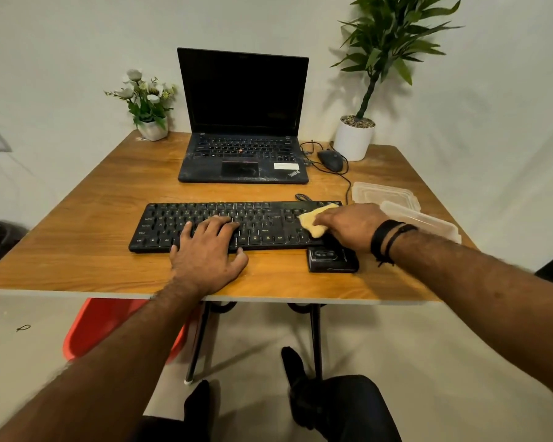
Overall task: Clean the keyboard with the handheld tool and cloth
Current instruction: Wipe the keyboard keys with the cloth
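A black wired keyboard lies across the middle of the wooden table. My left hand rests flat on its lower middle keys, fingers spread and straight. A yellow cloth lies on the keyboard's right end, and my right hand presses on it with its fingers curled over it. A black handheld tool lies on the table just in front of the keyboard's right end, partly under my right wrist.
An open black laptop stands behind the keyboard, with a wired mouse to its right. Two clear plastic containers lie at the right edge. A white potted plant and a small flower pot stand at the back corners.
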